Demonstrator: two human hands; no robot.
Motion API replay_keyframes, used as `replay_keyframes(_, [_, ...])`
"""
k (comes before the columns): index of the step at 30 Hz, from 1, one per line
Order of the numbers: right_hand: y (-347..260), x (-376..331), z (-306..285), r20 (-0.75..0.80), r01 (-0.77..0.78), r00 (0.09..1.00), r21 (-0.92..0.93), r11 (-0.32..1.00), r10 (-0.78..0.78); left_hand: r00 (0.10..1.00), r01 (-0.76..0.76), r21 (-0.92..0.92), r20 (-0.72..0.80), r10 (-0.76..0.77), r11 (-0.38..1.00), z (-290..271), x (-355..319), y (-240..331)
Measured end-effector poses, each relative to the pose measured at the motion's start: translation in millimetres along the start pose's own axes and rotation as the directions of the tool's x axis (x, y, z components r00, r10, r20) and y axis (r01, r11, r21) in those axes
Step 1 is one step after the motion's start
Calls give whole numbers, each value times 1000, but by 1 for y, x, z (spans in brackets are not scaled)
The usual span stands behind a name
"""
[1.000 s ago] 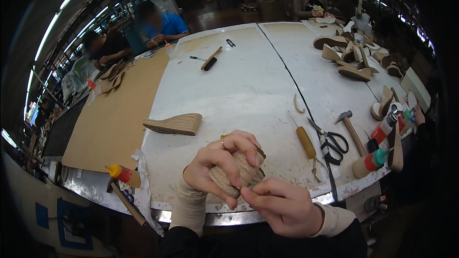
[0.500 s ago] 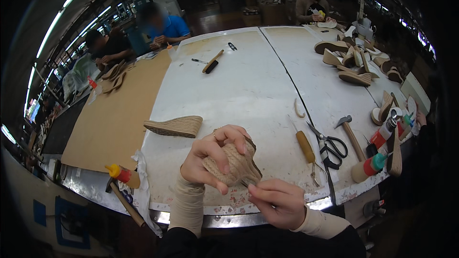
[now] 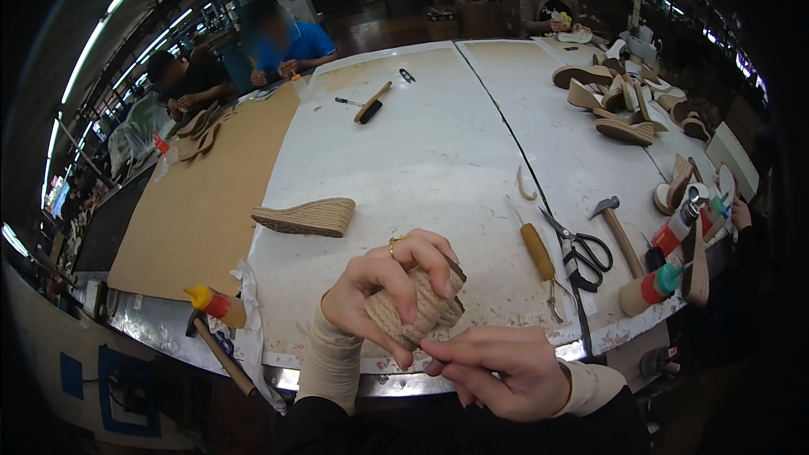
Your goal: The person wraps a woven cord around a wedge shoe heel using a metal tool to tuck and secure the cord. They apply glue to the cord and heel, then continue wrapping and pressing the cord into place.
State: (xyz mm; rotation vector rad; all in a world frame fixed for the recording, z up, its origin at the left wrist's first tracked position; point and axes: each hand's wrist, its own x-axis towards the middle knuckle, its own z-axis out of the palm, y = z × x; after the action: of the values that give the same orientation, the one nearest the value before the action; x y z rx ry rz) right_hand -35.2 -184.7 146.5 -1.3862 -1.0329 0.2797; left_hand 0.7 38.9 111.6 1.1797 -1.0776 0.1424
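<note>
A braided, rope-covered wedge sole (image 3: 388,313) is tilted up in my left hand (image 3: 358,293), whose fingers curl over its top while the thumb lies along its lower side. My right hand (image 3: 510,373) is closed in a pinch, with its fingertips against the lower edge of that wedge. What the pinch holds, if anything, is too small and hidden to name. Another rope-wrapped wedge sole (image 3: 308,217) lies on the white table just beyond my left hand.
To the right lie an awl (image 3: 537,251), black scissors (image 3: 584,248), a hammer (image 3: 619,236) and glue bottles (image 3: 650,293). A yellow-capped bottle (image 3: 216,306) stands left, beside another hammer (image 3: 221,355). Wedge soles (image 3: 624,129) pile up far right. Other people sit across the table.
Both hands and the held wedge have shifted slightly right and lower, and the wedge has turned. My right fingertips have moved from its right side to its lower edge.
</note>
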Motion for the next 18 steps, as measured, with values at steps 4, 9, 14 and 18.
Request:
replay_keyframes(4, [3,-1,2,-24,16,1000,-35,999,-17,1000,-2,30,0,2,1000,2,0,1])
replay_keyframes(9, [1,0,6,14,224,971,-414,882,-240,1000,10,40,-24,-9,999,5,1,2])
replay_keyframes(14, [-4,-6,6,62,214,971,-649,730,-230,996,34,91,-86,-26,995,6,0,1])
replay_keyframes(18, [18,-1,6,-7,266,947,-542,798,-320,999,3,113,-40,2,994,-2,-1,-2])
